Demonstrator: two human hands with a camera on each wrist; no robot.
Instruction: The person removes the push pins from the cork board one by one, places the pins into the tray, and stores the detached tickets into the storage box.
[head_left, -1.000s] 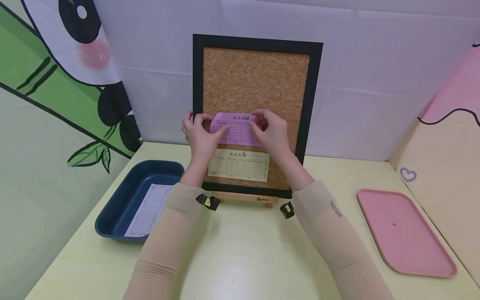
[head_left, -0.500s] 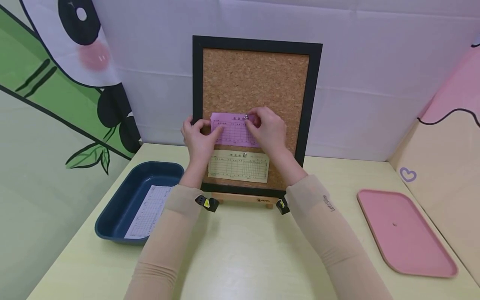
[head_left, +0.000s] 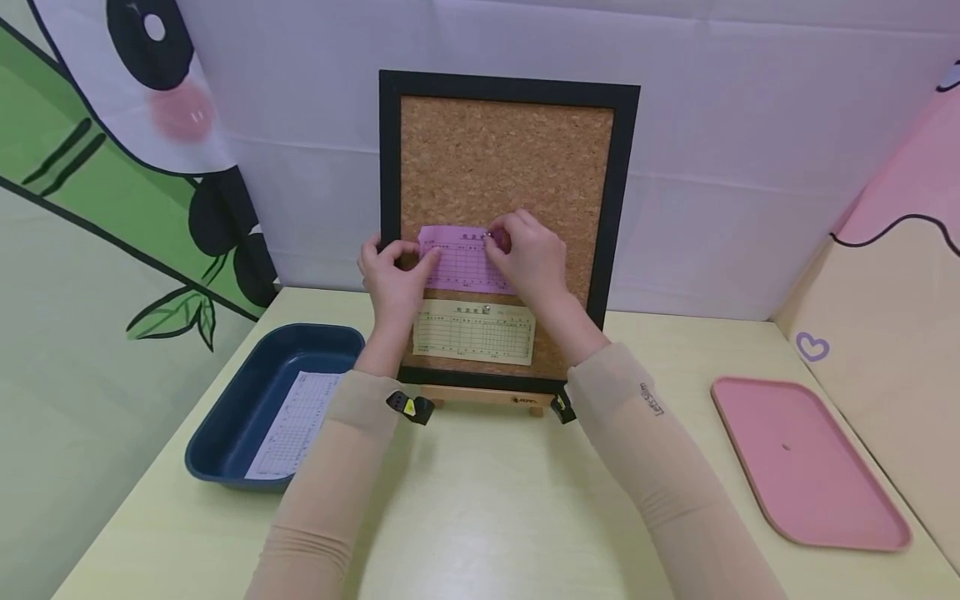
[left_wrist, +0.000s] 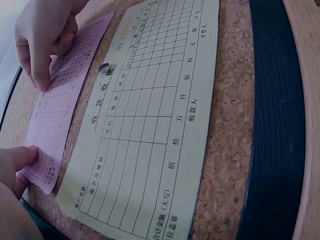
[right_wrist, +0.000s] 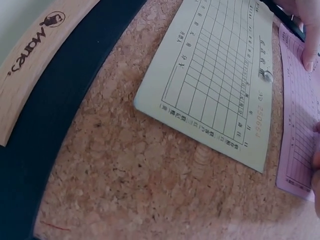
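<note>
A black-framed corkboard [head_left: 502,158] stands upright before me. Across its lower middle lies a pink receipt slip [head_left: 461,265], just above a pale yellow receipt slip [head_left: 472,337] fixed by a clear push pin [left_wrist: 103,69]. My left hand [head_left: 393,287] pinches the pink slip's left end, thumb on its face and index finger at its edge. At the slip's top edge, my right hand [head_left: 536,262] holds a shiny push pin [head_left: 487,235] between thumb and index finger. That hand covers the slip's right end in the head view.
The board rests on a wooden stand [head_left: 480,395]. To the left is a dark blue basin [head_left: 217,433] with a white printed slip [head_left: 292,425] in it. A pink tray [head_left: 813,467] lies at the right of the table.
My right hand has shifted left from the pink slip's right end to the push pin at its top. The left hand stays at the left end, its thumb slightly nearer the edge.
</note>
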